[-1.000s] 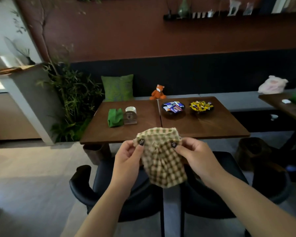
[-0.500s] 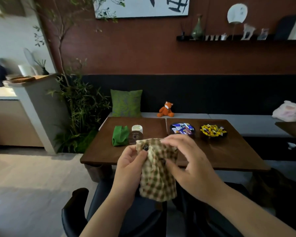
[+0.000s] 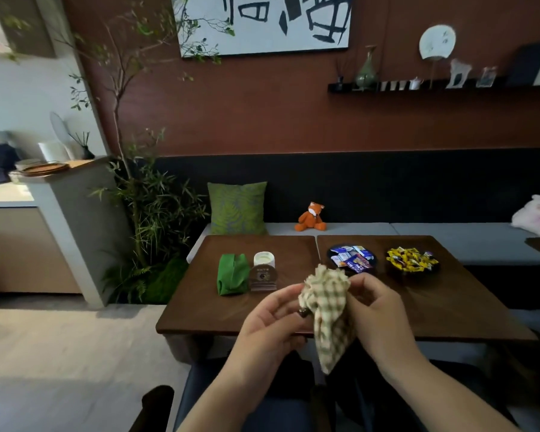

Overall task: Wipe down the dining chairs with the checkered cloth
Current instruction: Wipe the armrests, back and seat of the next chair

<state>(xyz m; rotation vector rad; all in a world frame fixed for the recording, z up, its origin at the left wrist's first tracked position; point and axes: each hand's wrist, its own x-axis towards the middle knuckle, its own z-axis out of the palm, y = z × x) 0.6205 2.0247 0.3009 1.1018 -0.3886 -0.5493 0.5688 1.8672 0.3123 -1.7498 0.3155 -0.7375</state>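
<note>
Below hands [image 3: 321, 319], chairs [image 3: 231, 403] mostly hidden, cut off.

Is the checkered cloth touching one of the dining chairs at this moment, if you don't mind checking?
No, the checkered cloth hangs bunched between the left hand and right hand, held up in front of the table.

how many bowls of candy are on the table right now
2: one bowl of blue-wrapped sweets just beyond the checkered cloth, one bowl of yellow-wrapped sweets to its right.
</note>
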